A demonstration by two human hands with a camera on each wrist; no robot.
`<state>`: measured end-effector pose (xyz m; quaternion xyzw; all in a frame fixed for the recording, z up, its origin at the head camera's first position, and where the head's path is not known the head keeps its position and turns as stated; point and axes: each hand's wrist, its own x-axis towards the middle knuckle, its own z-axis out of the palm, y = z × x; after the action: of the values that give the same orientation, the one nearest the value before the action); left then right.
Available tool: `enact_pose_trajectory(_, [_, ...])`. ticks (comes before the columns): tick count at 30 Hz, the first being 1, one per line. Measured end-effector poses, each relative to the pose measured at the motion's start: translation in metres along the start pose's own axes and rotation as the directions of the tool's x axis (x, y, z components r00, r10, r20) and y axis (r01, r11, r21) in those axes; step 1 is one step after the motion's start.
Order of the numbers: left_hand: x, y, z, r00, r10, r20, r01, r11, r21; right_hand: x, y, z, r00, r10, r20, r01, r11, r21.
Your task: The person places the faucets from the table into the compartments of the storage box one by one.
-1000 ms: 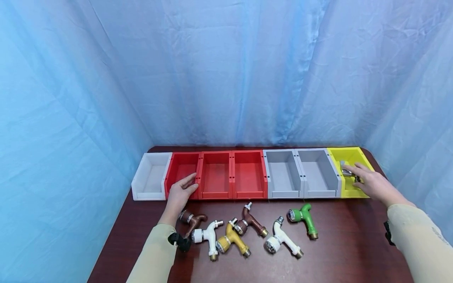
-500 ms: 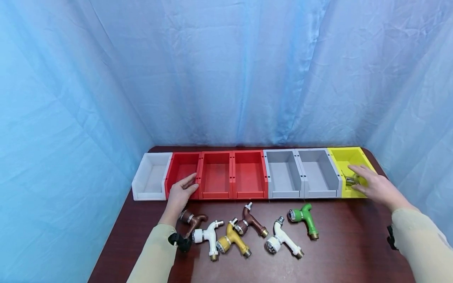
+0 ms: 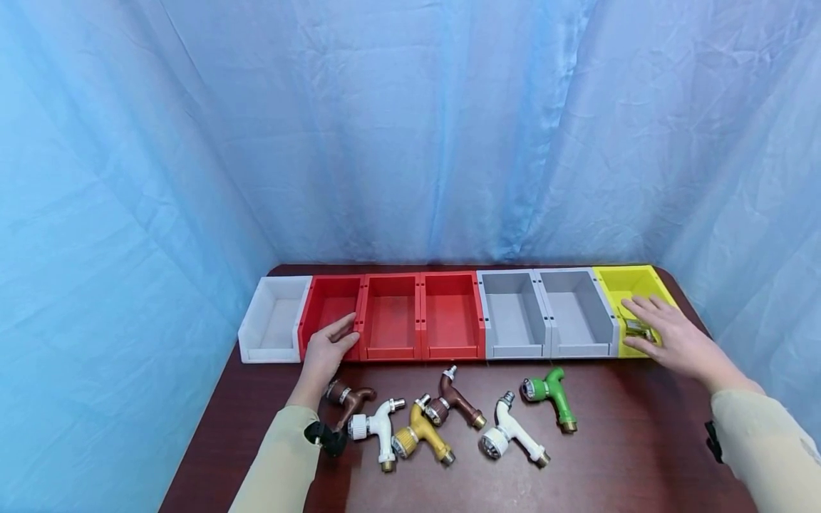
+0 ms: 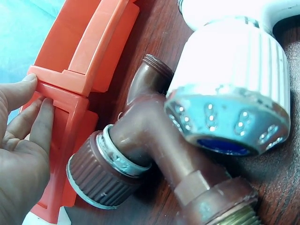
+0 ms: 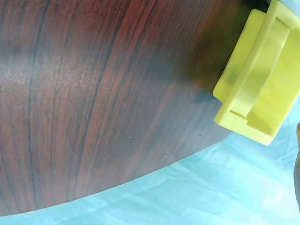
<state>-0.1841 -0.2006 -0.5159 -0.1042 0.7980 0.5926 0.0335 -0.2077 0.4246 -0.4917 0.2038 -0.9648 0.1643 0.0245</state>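
Observation:
In the head view, my left hand (image 3: 326,353) rests at the front of the leftmost red bin (image 3: 330,292). The left wrist view shows its thumb and fairly straight fingers touching that bin's rim and front. My right hand (image 3: 673,342) is over the yellow bin (image 3: 625,279) with fingers spread. A shiny silver faucet (image 3: 637,328) lies in this bin, partly hidden beneath the hand. Nearest my left wrist is a brown faucet (image 4: 154,126), beside a white faucet (image 4: 229,84).
A white bin (image 3: 276,313), two more red bins and two grey bins (image 3: 513,313) complete the row. On the brown table (image 3: 616,470) lie a yellow faucet (image 3: 420,433), another brown faucet (image 3: 457,400), another white faucet (image 3: 512,432) and a green faucet (image 3: 555,400).
My right hand has let go of the silver faucet, which now sits lower inside the yellow bin; the fingers have spread apart. My left hand stays where it was.

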Motion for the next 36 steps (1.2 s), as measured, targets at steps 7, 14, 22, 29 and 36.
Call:
enact_pose_trajectory(7, [0.000,0.001,0.000,1.000,-0.004,0.000,0.004,1.000,0.000,-0.003,-0.012,-0.003,0.994,-0.098,-0.043,0.095,0.994,-0.061])
enact_pose_trajectory(14, [0.000,0.002,-0.001,1.000,-0.012,0.000,0.012,1.000,0.001,-0.006,-0.021,-0.003,0.984,-0.164,-0.074,0.155,0.982,-0.106])
enact_pose_trajectory(22, [0.001,-0.001,-0.001,1.000,-0.019,0.005,0.019,1.000,-0.004,-0.009,-0.032,0.001,0.962,-0.254,-0.098,0.234,0.956,-0.178])
enact_pose_trajectory(29, [0.000,-0.001,0.000,1.000,-0.016,0.002,0.016,1.000,0.001,-0.011,-0.043,0.005,0.956,-0.274,-0.101,0.254,0.951,-0.175])
enact_pose_trajectory(36, [0.000,0.000,0.000,1.000,-0.021,0.002,0.021,1.000,-0.002,-0.013,-0.054,0.013,0.956,-0.280,-0.085,0.260,0.947,-0.189])
